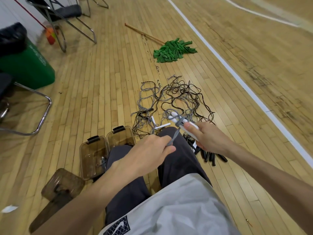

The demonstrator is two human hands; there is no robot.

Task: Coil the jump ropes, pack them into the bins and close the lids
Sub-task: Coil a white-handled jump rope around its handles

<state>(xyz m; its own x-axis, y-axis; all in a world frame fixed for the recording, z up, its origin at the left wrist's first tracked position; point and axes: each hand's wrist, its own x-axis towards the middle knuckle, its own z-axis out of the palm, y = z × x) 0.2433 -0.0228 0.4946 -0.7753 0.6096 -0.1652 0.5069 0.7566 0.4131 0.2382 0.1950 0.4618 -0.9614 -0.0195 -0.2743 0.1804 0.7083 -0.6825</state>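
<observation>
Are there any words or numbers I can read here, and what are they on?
No readable words or numbers.
Green bin: pale lettering, too blurred to read.
Shorts: a swoosh logo patch, no letters.
Right hand white handles: dark mark, too small.

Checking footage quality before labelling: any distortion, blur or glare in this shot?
Head view: wide-angle bending curves the white court line; left edge smeared around the green bin; left hand and right hand reasonably sharp; lighting even, no strong glare.

glossy wood floor (105, 92), translucent plastic bins (92, 156)
</observation>
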